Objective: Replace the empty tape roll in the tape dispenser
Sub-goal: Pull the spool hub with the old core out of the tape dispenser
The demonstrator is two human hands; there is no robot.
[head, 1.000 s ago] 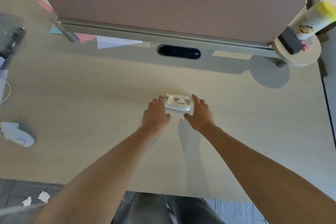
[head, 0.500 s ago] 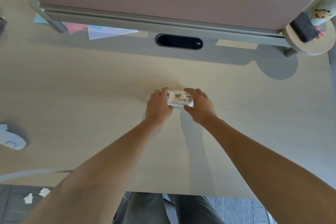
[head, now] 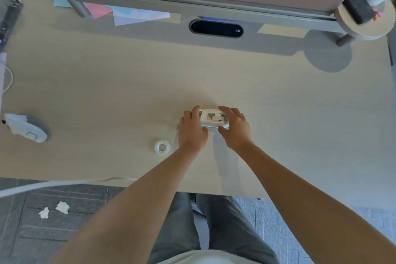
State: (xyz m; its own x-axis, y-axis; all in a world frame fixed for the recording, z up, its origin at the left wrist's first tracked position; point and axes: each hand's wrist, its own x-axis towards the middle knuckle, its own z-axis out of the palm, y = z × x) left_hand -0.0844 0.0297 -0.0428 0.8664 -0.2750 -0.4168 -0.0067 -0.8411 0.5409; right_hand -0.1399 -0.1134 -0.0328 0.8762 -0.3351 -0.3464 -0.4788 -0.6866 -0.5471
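Observation:
A small white tape dispenser [head: 211, 119] lies on the light wooden desk [head: 128, 83], seen from above with a small white core in its cradle. My left hand [head: 192, 129] grips its left end with the fingers curled over the top. My right hand [head: 234, 126] holds its right end, index finger over the far side and thumb under the near edge. A clear tape roll [head: 162, 147] lies flat on the desk just left of my left wrist, apart from both hands.
A white mouse-like object [head: 26, 129] sits at the desk's left. A dark oval cable port [head: 216, 28] and coloured papers [head: 128, 13] lie under the pink divider. A round side shelf [head: 362, 21] carries a black block at the back right. Paper scraps [head: 54, 210] lie on the floor.
My hands went from flanking the dispenser with fingers spread to closing on both of its ends. The camera tilted, bringing the clear tape roll and the desk's near edge into view.

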